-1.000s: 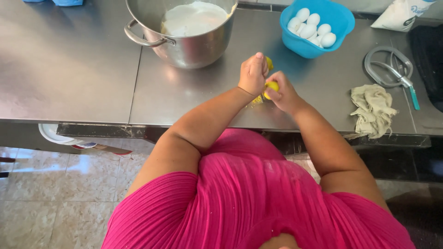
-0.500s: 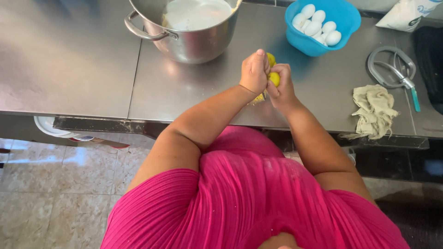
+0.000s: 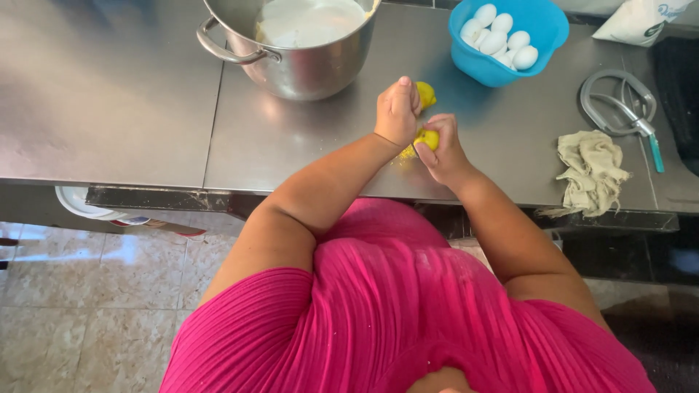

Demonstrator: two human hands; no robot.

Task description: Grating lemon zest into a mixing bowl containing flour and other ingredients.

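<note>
The left hand [image 3: 397, 113] is curled into a fist over the steel table [image 3: 131, 109]. It is closed tight on something small, but the fingers hide it, so I cannot tell what it is. A yellow lemon [image 3: 425, 94] peeks out just behind this hand, touching its far side. The right hand [image 3: 442, 145] is right next to the left one, and the two hands touch. Its fingers are wrapped around a second piece of lemon [image 3: 428, 137], and only a small yellow bit shows between the thumb and the fingers. Under both hands, on the table, lies a little heap of yellow crumbs [image 3: 405, 153]. Farther back on the table stands a big shiny pot [image 3: 291, 62] with something white inside it. To the right of the pot sits a blue bowl [image 3: 542, 40] full of white eggs [image 3: 502, 36]. A crumpled rag [image 3: 591, 171] lies near the front edge of the table on the right side. Just behind the rag lies a grey metal tool [image 3: 619, 102] with a loop and a blue-green end. A white bag [image 3: 641, 18] is in the far corner. The person wears a pink top [image 3: 378, 313].
</note>
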